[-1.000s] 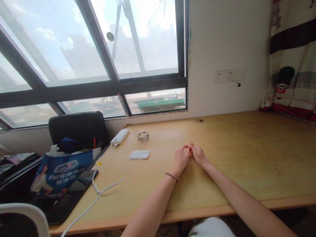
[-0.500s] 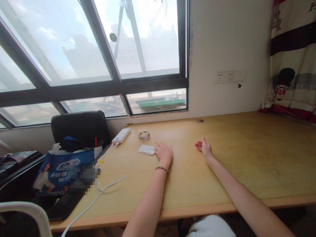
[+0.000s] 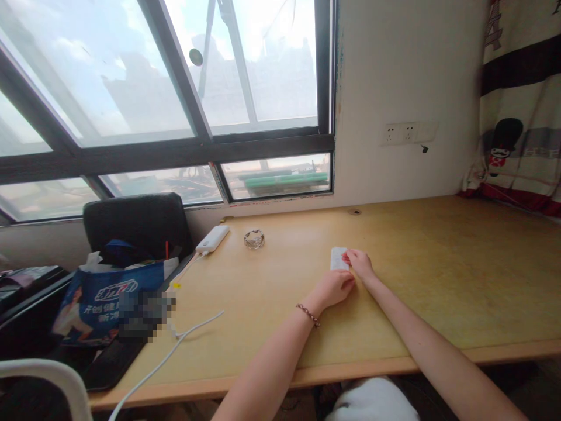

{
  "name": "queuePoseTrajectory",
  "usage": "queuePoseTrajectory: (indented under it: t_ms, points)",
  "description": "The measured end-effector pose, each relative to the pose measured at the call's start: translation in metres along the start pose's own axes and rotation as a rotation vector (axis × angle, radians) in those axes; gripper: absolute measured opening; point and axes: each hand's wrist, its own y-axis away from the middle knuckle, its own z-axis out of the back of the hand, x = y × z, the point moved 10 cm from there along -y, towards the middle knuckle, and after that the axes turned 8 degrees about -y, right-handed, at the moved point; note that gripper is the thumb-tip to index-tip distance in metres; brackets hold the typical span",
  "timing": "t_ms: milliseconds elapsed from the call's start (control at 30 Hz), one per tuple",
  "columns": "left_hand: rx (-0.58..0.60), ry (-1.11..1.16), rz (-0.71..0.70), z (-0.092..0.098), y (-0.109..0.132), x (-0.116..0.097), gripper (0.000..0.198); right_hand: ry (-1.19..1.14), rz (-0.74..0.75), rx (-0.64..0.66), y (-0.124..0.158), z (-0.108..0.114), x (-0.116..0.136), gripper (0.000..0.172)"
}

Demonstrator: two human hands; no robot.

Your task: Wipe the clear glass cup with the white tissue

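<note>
A small white packet [image 3: 339, 259] with faint grey marks is held over the table between both hands; its exact kind is too small to make out. My left hand [image 3: 333, 287], with a beaded bracelet at the wrist, is closed on the lower end. On the right edge, the fingers of my right hand [image 3: 360, 264] pinch the packet. Its lower right corner is hidden behind the fingers.
On the wooden table [image 3: 438, 280] are a glass ashtray [image 3: 254, 238], a white power bank [image 3: 213, 239] with a cable, and a loose white cable [image 3: 193, 329]. A blue bag [image 3: 107, 301] sits on a black chair [image 3: 135, 225] at left.
My left hand has moved right, bringing the white packet from beside the ashtray to my right hand. My right hand has gone from flat and empty to pinching the packet.
</note>
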Motion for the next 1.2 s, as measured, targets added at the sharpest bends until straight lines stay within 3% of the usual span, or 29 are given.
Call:
queuePoseTrajectory:
  t_ms: [67, 200, 300, 433, 567, 667, 767, 933, 1067, 1200]
  points:
    - [-0.072, -0.013, 0.119, 0.009, 0.000, 0.016, 0.021, 0.137, 0.034, 0.021, 0.002, -0.002, 0.004, 0.027]
    - [-0.253, -0.209, 0.499, 0.036, 0.015, 0.062, 0.024, 0.330, 0.084, 0.007, 0.007, 0.001, 0.015, 0.028]
    - [-0.209, -0.323, 0.616, 0.039, 0.021, 0.078, 0.033, 0.448, 0.129, 0.021, 0.012, -0.002, 0.023, 0.028]
    - [-0.117, -0.312, 0.604, 0.027, 0.019, 0.079, 0.026, 0.465, 0.155, 0.102, 0.016, -0.013, 0.025, 0.026]
    - [-0.174, -0.293, 0.531, 0.029, 0.014, 0.065, 0.009, 0.214, 0.043, 0.139, 0.014, -0.019, 0.014, 0.021]
    - [-0.240, -0.295, 0.412, 0.038, 0.009, 0.046, 0.011, -0.127, -0.105, 0.169, 0.016, -0.026, 0.005, 0.022]
    - [-0.230, -0.301, 0.251, 0.040, 0.003, 0.026, 0.014, -0.383, -0.194, 0.204, 0.021, -0.034, 0.004, 0.024]
    - [-0.263, -0.152, 0.045, 0.040, 0.002, 0.002, 0.012, -0.535, -0.178, 0.140, 0.022, -0.027, 0.008, 0.025]
    - [-0.447, 0.106, 0.185, 0.050, 0.009, 0.021, 0.018, -0.499, -0.118, 0.072, 0.020, -0.016, 0.013, 0.027]
    - [-0.535, 0.478, 0.381, 0.044, 0.014, 0.053, 0.025, -0.422, -0.042, 0.174, 0.026, -0.025, 0.028, 0.027]
